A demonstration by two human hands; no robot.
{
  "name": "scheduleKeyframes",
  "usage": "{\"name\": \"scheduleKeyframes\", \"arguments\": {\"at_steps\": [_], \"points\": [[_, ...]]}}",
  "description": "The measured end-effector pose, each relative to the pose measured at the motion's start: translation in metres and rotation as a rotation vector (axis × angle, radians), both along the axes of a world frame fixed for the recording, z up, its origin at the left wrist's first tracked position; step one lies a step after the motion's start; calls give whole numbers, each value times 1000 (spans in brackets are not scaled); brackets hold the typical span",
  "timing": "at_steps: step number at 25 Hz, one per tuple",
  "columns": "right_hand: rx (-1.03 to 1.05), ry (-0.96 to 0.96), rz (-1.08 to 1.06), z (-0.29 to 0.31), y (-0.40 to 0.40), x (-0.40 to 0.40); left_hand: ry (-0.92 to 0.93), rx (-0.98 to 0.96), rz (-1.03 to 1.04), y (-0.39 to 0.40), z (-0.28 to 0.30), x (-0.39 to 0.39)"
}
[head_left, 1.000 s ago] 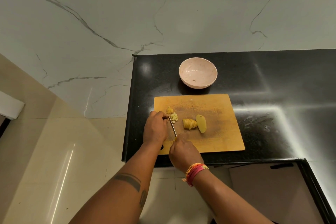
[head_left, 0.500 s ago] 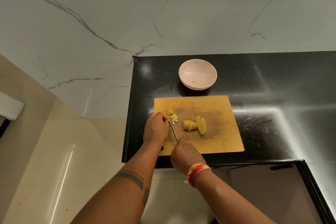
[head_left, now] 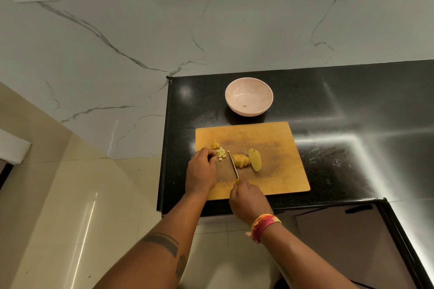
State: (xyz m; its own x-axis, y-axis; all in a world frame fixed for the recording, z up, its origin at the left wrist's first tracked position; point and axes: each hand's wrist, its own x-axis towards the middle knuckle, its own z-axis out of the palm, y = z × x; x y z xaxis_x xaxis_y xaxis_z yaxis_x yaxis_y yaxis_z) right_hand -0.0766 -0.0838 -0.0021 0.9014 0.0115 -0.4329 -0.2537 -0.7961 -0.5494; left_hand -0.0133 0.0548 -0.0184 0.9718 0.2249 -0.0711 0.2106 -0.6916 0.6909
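Note:
A wooden cutting board (head_left: 277,171) lies on the black counter. On it are a potato half (head_left: 254,159), a row of potato slices (head_left: 242,161), small diced pieces (head_left: 220,153) and a rounded end piece (head_left: 214,145). My right hand (head_left: 249,202) grips the yellow handle of a knife (head_left: 233,165), whose blade points away from me, just left of the slices. My left hand (head_left: 202,173) rests on the board's left part with its fingers curled beside the diced pieces; what the fingertips hold is hidden.
A pale pink bowl (head_left: 249,96) stands behind the board on the black counter (head_left: 352,124). The counter's left edge drops to a tiled floor (head_left: 70,218). A marble wall with two sockets rises behind. A cabinet door with a dark handle (head_left: 358,209) is below right.
The knife blade has shifted a little to the right, away from the diced pieces and closer to the slices. My left hand has stayed in place.

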Motion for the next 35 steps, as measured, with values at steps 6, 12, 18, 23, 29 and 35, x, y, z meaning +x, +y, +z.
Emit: {"name": "scheduleKeyframes", "arguments": {"at_steps": [6,12,18,23,29,35], "points": [[10,-15,-54,2,-5,12,51,-22,-178,-18,6,13],[42,-6,-87,1,-12,9,134,28,-312,-25,3,17],[35,4,-79,1,-8,7,89,57,-307,-18,2,13],[17,0,-66,-4,-8,6,125,80,-296,-25,0,13],[26,-7,-45,-5,-11,9,146,101,-232,-35,1,13],[6,-12,-26,-5,-15,9,151,131,-208,-37,1,12]]}}
